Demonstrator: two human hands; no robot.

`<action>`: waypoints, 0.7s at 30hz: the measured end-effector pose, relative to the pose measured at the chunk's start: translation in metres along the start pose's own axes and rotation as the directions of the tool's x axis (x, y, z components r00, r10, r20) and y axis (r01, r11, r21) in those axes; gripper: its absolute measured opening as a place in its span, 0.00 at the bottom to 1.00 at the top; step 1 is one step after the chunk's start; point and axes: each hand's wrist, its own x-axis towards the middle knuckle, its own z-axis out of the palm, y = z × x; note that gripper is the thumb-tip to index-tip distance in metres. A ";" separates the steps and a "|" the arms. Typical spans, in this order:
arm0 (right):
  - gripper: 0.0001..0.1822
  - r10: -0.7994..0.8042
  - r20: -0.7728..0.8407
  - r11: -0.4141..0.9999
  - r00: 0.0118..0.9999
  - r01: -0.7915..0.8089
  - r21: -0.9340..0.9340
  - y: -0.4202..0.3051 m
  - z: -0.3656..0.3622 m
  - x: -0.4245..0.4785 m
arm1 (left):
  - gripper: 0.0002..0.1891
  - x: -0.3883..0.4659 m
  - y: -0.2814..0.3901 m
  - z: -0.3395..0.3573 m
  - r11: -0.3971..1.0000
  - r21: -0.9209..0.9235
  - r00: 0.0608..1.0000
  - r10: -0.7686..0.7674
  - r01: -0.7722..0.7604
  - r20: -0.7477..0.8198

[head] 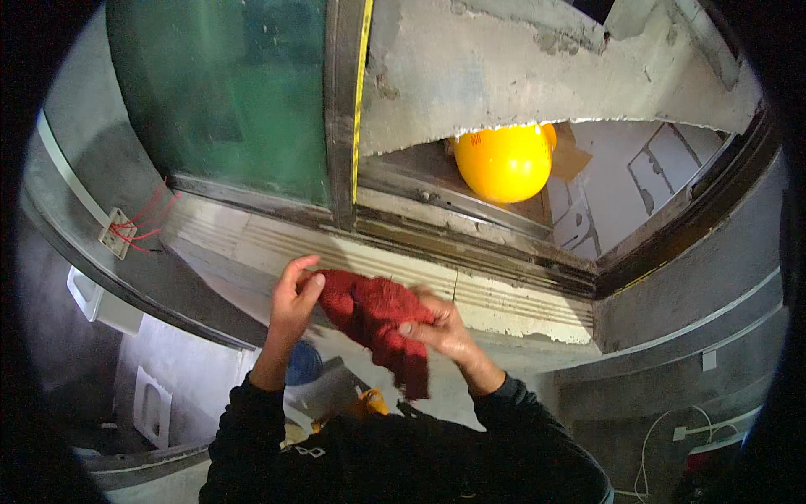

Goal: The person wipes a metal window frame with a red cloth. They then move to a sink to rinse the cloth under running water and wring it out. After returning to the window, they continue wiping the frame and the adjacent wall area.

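Observation:
A red cloth (378, 315), bunched and partly folded, stretches between my two hands above a pale ribbed window sill (252, 236). My left hand (295, 299) is at the cloth's left end, with the thumb and a finger spread around its edge. The right hand (441, 324) grips the other side, thumb on top and fingers behind the fabric. One loose end of the cloth hangs down below the right thumb. Beyond the sill runs a dark, dirty window track (478, 242).
Green-tinted glass (252, 113) fills the left window side. Through the right opening appear a rounded yellow object (504, 164), perhaps a hard hat, and rough-edged concrete (504, 69). Red wires stick out of a wall box (119, 233). Below lies a blue round object (303, 363).

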 end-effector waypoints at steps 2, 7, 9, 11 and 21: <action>0.15 -0.084 -0.024 0.994 0.996 0.086 0.068 0.005 -0.007 0.004 | 0.17 0.000 -0.040 -0.004 0.996 0.000 0.995 -0.094 0.094 -0.042; 0.25 0.411 -0.120 0.655 0.904 -0.201 0.729 0.022 -0.005 -0.006 | 0.16 0.025 -0.113 -0.001 0.853 0.498 0.971 0.226 -0.157 -0.080; 0.30 0.359 -0.265 0.761 0.895 -0.117 0.638 0.031 -0.026 -0.004 | 0.15 0.043 -0.125 0.005 0.678 0.708 0.947 0.319 -0.199 -0.040; 0.29 0.250 -0.381 0.831 0.890 0.005 0.557 0.024 -0.047 0.004 | 0.15 0.054 -0.128 0.009 0.571 0.783 0.932 0.361 -0.245 0.029; 0.31 -0.221 -0.425 0.789 0.878 -0.094 -0.607 0.092 -0.007 0.163 | 0.14 0.055 -0.127 0.014 0.491 0.842 0.941 0.335 -0.223 0.053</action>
